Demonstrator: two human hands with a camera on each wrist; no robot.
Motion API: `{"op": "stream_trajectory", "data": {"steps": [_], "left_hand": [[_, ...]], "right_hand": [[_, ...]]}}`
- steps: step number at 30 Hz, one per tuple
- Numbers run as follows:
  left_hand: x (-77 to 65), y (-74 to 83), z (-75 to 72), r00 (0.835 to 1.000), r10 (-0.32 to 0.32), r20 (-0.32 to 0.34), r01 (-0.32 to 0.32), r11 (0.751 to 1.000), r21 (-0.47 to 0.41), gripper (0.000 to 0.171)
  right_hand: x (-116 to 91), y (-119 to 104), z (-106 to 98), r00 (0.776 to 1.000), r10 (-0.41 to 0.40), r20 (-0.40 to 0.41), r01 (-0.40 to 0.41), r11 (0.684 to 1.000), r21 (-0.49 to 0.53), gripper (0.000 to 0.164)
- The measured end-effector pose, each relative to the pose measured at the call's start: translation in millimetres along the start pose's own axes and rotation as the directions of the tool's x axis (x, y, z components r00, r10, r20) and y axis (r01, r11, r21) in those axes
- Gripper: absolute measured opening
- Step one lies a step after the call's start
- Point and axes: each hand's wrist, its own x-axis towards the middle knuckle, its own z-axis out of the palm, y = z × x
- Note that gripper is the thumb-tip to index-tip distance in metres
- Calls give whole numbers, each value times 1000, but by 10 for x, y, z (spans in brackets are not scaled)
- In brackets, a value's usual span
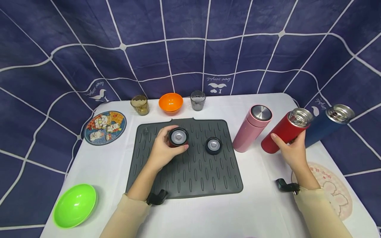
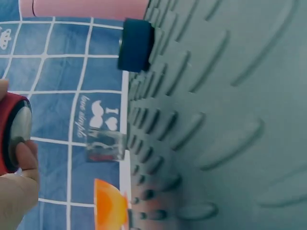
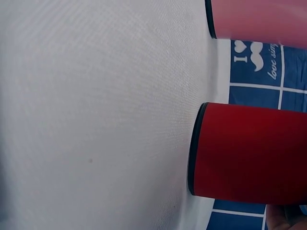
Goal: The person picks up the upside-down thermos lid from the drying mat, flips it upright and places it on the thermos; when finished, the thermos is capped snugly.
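My left hand (image 1: 162, 148) grips a red bottle cap (image 1: 179, 136) between thumb and fingers, its grey inner side turned up. In the left wrist view that cap (image 2: 10, 134) is held clear above the dark grey drying mat (image 1: 184, 185). On the mat, to the right, lies a dark blue cap (image 1: 213, 145), also inner side up. My right hand (image 1: 293, 153) holds a red thermos (image 1: 276, 135) round its body; the thermos has an uncapped steel mouth. Beside it stands an uncapped blue thermos (image 1: 319, 127), partly hidden. A capped pink thermos (image 1: 247, 132) stands to the left.
Along the back are an amber glass (image 1: 140, 106), an orange bowl (image 1: 171, 103) and a grey glass (image 1: 197, 100). A patterned round mat (image 1: 105, 127) lies at left, a green bowl (image 1: 75, 206) at front left. A pink round mat (image 1: 330, 191) lies under the right forearm.
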Motion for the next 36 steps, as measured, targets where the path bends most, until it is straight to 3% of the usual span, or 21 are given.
{"op": "stream_trajectory", "data": {"steps": [2, 7, 10, 15, 18, 24, 29, 36], "left_hand": [[-29, 157, 0, 1000, 19, 15, -18, 999, -33, 70], [-37, 295, 9, 994, 89, 68, -79, 987, -140, 74], [-29, 351, 31, 986, 126, 105, -109, 982, -152, 77], [51, 313, 132, 972, 190, 136, -170, 975, -144, 75], [112, 315, 221, 964, 229, 132, -202, 960, -192, 82], [208, 516, 432, 961, 268, 67, -236, 924, -302, 85], [300, 749, 647, 935, 343, 88, -311, 915, -256, 77], [416, 1157, 1133, 892, 427, 149, -422, 904, -68, 63]], "right_hand": [[1, 17, 2, 1000, -5, 2, 5, 1000, -1, 82], [-13, 11, 0, 1000, -5, 13, 5, 1000, 4, 83], [-17, 1, -5, 1000, 0, 16, 0, 1000, 7, 83], [-25, -23, -6, 1000, 5, 12, -5, 1000, 13, 82], [-29, -31, -2, 1000, 7, 11, -7, 1000, 16, 82], [-25, 3, 9, 1000, 0, 13, 0, 1000, 23, 81], [-12, 34, 6, 1000, -4, 14, 4, 999, 31, 82], [-51, -45, 2, 999, -34, 7, 34, 999, 40, 81]]}}
